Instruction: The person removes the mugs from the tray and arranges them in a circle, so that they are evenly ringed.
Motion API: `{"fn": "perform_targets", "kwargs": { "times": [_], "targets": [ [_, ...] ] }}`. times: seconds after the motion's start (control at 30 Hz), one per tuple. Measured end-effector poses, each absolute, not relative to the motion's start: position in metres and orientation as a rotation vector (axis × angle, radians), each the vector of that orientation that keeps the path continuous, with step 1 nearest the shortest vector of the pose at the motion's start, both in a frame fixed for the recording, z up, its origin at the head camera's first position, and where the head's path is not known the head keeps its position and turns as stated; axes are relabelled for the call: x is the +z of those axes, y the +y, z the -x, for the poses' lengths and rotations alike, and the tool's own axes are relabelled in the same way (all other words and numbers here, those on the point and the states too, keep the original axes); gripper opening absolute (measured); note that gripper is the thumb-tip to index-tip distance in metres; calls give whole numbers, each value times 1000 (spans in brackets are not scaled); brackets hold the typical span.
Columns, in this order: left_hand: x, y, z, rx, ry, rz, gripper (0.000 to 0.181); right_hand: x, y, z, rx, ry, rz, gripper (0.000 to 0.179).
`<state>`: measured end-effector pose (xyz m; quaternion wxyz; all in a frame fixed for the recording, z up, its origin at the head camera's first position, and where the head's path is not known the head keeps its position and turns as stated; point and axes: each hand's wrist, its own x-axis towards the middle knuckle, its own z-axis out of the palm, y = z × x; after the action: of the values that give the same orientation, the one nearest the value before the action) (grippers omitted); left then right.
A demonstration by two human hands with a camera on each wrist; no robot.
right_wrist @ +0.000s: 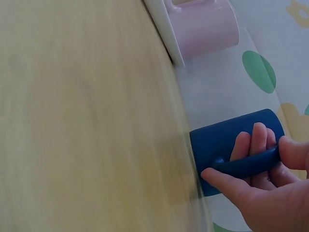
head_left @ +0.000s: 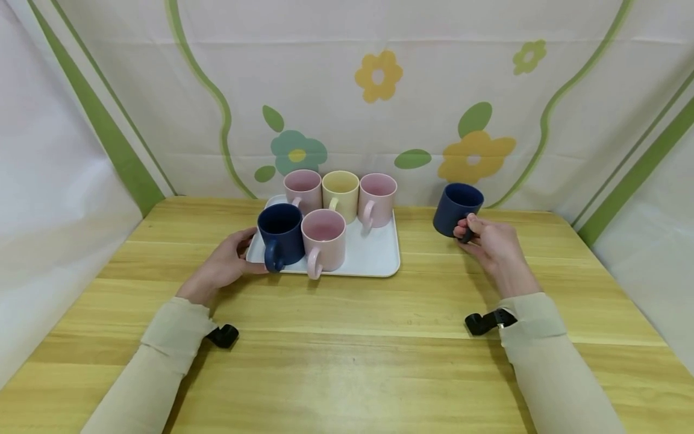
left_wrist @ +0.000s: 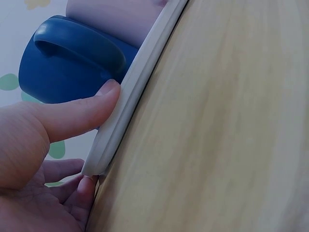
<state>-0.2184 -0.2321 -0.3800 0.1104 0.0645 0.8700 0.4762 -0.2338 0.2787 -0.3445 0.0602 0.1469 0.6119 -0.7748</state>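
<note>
My left hand (head_left: pixel 223 265) grips the left front corner of a white tray (head_left: pixel 374 256). In the left wrist view its thumb lies on the rim and the other fingers reach around the corner. On the tray stand a navy mug (head_left: pixel 282 238) and a pink mug (head_left: pixel 325 244) in front. Behind them are a second pink mug (head_left: pixel 305 190), a yellow mug (head_left: pixel 341 193) and a third pink mug (head_left: pixel 378 202). To the right of the tray, my right hand (head_left: pixel 496 247) holds another navy mug (head_left: pixel 454 211) by its handle, upright, at or just above the tabletop.
The tray rests on a wooden table (head_left: pixel 347 355), near its back edge. Behind rises a white cloth (head_left: pixel 325 78) printed with flowers and leaves, and similar cloth hangs at both sides. The tray's right front part is bare.
</note>
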Motion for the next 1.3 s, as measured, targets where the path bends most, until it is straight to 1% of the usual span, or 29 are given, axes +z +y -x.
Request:
{"fn": "perform_targets", "kwargs": {
  "times": [0.2,0.43,0.83,1.07,1.13,1.3],
  "targets": [
    [-381,-233,218,1384,2562,-167,102,-339,279,232,-2338,1782,-412,33],
    [-382,-233,218,1397,2557,-170,102,-338,281,238,-2347,1757,-412,29],
    [-379,-230,219,1396,2558,-158,102,-339,286,246,-2333,1832,-419,37],
    [-381,-227,223,1403,2542,-130,102,-339,292,245,-2330,1852,-435,31],
    [-381,-228,222,1397,2553,-135,102,-338,292,244,-2322,1869,-443,33],
    [-378,-230,218,1390,2572,-154,103,-331,287,244,-2259,2050,-498,44]
  ]
}}
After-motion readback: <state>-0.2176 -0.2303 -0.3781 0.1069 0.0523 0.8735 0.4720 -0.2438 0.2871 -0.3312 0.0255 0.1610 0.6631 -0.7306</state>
